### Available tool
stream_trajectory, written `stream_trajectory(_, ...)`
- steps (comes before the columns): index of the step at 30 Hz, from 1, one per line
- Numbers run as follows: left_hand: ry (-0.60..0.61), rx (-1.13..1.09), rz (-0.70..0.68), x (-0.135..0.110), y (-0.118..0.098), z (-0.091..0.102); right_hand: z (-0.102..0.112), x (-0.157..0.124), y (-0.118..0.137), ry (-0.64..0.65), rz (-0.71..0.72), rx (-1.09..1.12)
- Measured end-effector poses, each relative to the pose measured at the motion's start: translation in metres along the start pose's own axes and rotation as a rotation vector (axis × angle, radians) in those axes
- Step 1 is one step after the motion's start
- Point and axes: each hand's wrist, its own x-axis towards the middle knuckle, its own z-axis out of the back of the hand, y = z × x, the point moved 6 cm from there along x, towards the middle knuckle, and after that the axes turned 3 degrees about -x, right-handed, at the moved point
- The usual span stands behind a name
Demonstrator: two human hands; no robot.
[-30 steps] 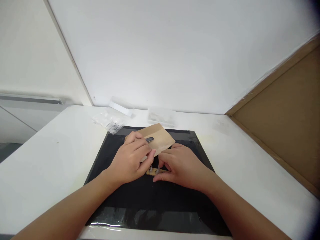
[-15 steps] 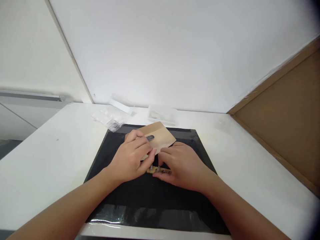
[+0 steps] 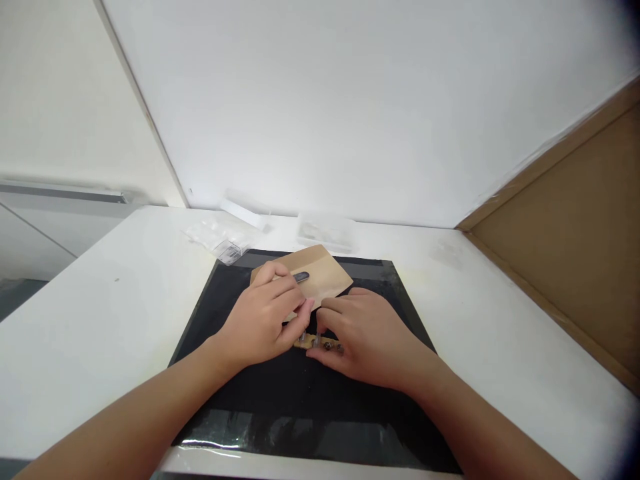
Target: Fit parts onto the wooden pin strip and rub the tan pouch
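Note:
A narrow tan strip (image 3: pixel 303 345) with small round dark fittings lies low between my hands on a black mat (image 3: pixel 280 400). My right hand (image 3: pixel 367 333) is closed over it, thumb at its near edge and index finger behind. Small clear upright pieces (image 3: pixel 317 341) stand on the strip beside those fingertips. My left hand (image 3: pixel 270 317) is curled, thumb and fingertips pressed together just above the strip's left end; what they pinch is hidden. A dark, round-ended tool (image 3: pixel 301 277) shows past the left knuckles, over a sheet of brown paper (image 3: pixel 327 270); its other end is hidden.
Behind the mat lie clear plastic bags (image 3: pixel 215 233), a small clear case (image 3: pixel 230 251), a white block (image 3: pixel 243 213) and a translucent box (image 3: pixel 325 231). A white wall (image 3: pixel 325 120) rises at the back. A brown framed panel (image 3: pixel 575 227) borders the right side.
Both hands hold nearly the same pose around the strip. The view has shifted very slightly; nothing has visibly been picked up or let go.

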Motion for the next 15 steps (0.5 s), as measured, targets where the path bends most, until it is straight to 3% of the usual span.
stream_trajectory(15,0.007,0.016,0.01,-0.0014,0.0005,-0.0014,-0.0047,-0.0033,-0.0032,0.063,-0.002,0.009)
